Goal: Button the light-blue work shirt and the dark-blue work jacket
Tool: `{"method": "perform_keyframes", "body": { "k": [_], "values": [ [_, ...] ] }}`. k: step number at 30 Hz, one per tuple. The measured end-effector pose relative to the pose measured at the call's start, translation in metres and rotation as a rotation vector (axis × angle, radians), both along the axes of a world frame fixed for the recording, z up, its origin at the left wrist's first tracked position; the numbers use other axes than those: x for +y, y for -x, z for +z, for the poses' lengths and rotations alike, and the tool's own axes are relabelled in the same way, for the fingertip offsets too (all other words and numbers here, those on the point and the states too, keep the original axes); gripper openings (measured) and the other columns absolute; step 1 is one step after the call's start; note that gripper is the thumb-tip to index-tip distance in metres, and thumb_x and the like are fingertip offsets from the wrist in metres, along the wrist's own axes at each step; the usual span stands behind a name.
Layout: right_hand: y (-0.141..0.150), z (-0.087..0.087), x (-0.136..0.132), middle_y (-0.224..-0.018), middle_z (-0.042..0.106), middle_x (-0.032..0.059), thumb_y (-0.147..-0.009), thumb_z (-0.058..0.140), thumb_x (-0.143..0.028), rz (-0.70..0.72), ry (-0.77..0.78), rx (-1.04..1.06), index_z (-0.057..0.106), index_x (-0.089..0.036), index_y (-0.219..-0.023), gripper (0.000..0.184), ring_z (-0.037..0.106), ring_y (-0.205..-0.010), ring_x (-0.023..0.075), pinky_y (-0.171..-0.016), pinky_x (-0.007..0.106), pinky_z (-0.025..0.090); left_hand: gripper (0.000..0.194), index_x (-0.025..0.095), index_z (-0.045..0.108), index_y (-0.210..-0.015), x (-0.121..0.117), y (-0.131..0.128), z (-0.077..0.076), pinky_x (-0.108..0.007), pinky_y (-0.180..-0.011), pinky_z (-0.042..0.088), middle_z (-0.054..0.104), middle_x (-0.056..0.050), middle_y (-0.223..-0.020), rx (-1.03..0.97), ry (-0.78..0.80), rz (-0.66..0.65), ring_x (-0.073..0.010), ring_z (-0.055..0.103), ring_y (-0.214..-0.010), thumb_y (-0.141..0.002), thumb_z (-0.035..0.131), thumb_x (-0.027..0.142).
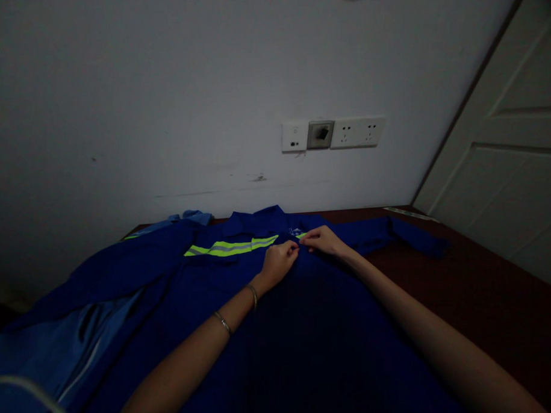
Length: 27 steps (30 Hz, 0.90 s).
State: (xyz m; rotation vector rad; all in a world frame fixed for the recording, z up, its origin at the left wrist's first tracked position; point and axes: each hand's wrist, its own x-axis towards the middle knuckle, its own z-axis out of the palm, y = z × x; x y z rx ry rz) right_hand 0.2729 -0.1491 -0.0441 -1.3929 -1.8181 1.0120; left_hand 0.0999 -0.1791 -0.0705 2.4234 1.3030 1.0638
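On the dark reddish desk (486,295), seen from the head view, a blue jacket (316,325) lies spread out, its collar toward the wall (163,102) and a yellow-green reflective strip (227,248) across the chest. The person's left hand (280,260) and right hand (322,241) meet near the chest, just beside each other. Each grip is pressed together, fingertips pinching the jacket's front; finer detail there is too dark to tell. A lighter blue garment (81,340) lies partly beneath the jacket at left.
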Motion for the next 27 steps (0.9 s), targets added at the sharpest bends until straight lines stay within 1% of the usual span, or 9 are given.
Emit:
{"method": "perform_keyframes", "body": {
  "k": [6, 11, 13, 17, 22, 27],
  "values": [
    [0.0026, 0.0008, -0.0006, -0.06, 0.065, 0.0041, -0.069, 0.06, -0.022, -0.04, 0.044, 0.002, 0.069, -0.009, -0.076, 0.017, 0.054, -0.048, 0.0081, -0.045, 0.016, 0.039, 0.019, 0.016, 0.061, -0.089, -0.001, -0.0009, 0.0005, -0.024, -0.068, 0.042, 0.065, -0.007, -0.082, 0.217, -0.115, -0.033, -0.0158, 0.06, -0.075, -0.084, 0.043, 0.022],
    [0.0052, 0.0015, -0.0006, -0.053, 0.062, 0.0027, -0.069, 0.059, -0.018, -0.044, 0.047, -0.019, 0.068, -0.008, -0.071, 0.014, 0.052, -0.045, 0.0076, -0.044, 0.016, 0.038, 0.023, 0.013, 0.059, -0.086, -0.0029, -0.004, 0.004, -0.027, -0.067, 0.043, 0.064, -0.01, -0.079, 0.425, -0.16, 0.002, -0.0191, 0.06, -0.075, -0.087, 0.038, 0.023],
    [0.0052, 0.0011, -0.0001, -0.052, 0.061, 0.0025, -0.069, 0.059, -0.018, -0.046, 0.03, -0.035, 0.068, -0.008, -0.07, 0.014, 0.052, -0.045, 0.0078, -0.044, 0.016, 0.038, 0.024, 0.012, 0.058, -0.085, -0.0043, -0.0044, 0.005, -0.028, -0.066, 0.043, 0.063, -0.011, -0.078, 0.471, -0.185, 0.013, -0.0201, 0.059, -0.076, -0.088, 0.037, 0.023],
    [0.0044, 0.0003, 0.0005, -0.054, 0.062, 0.0028, -0.069, 0.059, -0.019, -0.053, 0.011, -0.048, 0.068, -0.009, -0.071, 0.014, 0.053, -0.046, 0.0079, -0.044, 0.016, 0.038, 0.022, 0.013, 0.056, -0.089, -0.0056, -0.0045, 0.0046, -0.028, -0.069, 0.043, 0.061, -0.01, -0.082, 0.432, -0.22, -0.004, -0.0193, 0.057, -0.082, -0.088, 0.035, 0.021],
    [0.0056, 0.0011, -0.0009, -0.055, 0.062, 0.0029, -0.068, 0.058, -0.018, -0.052, 0.002, -0.051, 0.067, -0.009, -0.07, 0.012, 0.054, -0.046, 0.0081, -0.043, 0.015, 0.038, 0.024, 0.014, 0.053, -0.088, -0.0048, -0.0054, 0.0028, -0.027, -0.069, 0.044, 0.06, -0.009, -0.082, 0.401, -0.161, 0.01, -0.0174, 0.058, -0.077, -0.09, 0.031, 0.022],
    [0.0067, 0.0019, -0.0026, -0.052, 0.06, 0.0021, -0.068, 0.057, -0.017, -0.055, 0.003, -0.053, 0.066, -0.009, -0.068, 0.012, 0.053, -0.045, 0.0081, -0.042, 0.015, 0.036, 0.022, 0.015, 0.052, -0.087, -0.0027, -0.0057, 0.0008, -0.026, -0.068, 0.044, 0.061, -0.008, -0.081, 0.412, -0.164, 0.028, -0.0175, 0.059, -0.075, -0.09, 0.031, 0.022]
  ]
}}
